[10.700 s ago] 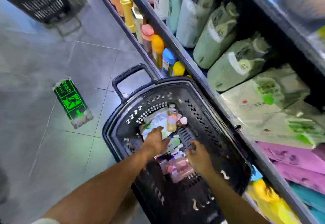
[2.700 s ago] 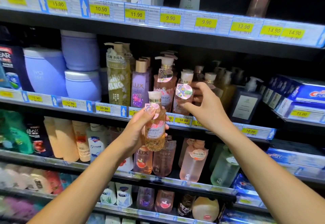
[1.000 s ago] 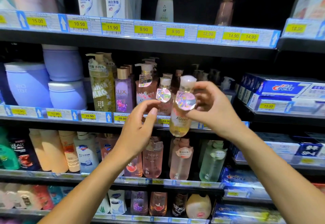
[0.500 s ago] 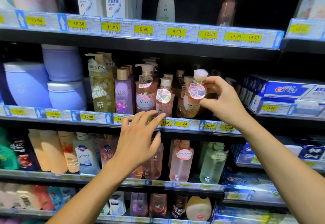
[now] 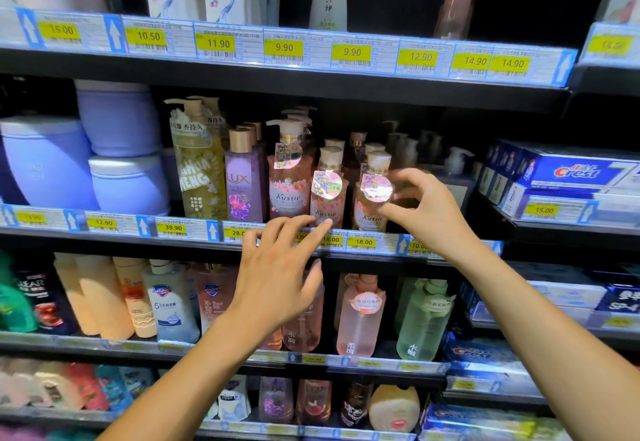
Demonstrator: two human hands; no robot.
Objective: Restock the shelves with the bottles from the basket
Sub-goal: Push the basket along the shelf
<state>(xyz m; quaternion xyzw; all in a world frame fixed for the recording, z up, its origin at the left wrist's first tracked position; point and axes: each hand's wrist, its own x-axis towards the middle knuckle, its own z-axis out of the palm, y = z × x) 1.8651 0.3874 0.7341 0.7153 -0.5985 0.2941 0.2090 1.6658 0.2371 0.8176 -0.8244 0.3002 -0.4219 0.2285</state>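
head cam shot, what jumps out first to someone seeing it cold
Two bare hands reach at the middle shelf: the right hand open beside a peach Kustie bottle standing at the shelf edge, the left hand spread, empty, just below. Next, the yellow price tags along the upper shelf edge.

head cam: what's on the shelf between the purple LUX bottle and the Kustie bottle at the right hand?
Head view: two more Kustie bottles, a tall pump bottle beside the LUX bottle, then a shorter capped bottle next to the just-placed Kustie bottle at the right hand.

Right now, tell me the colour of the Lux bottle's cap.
Gold, on the purple Lux bottle; head view.
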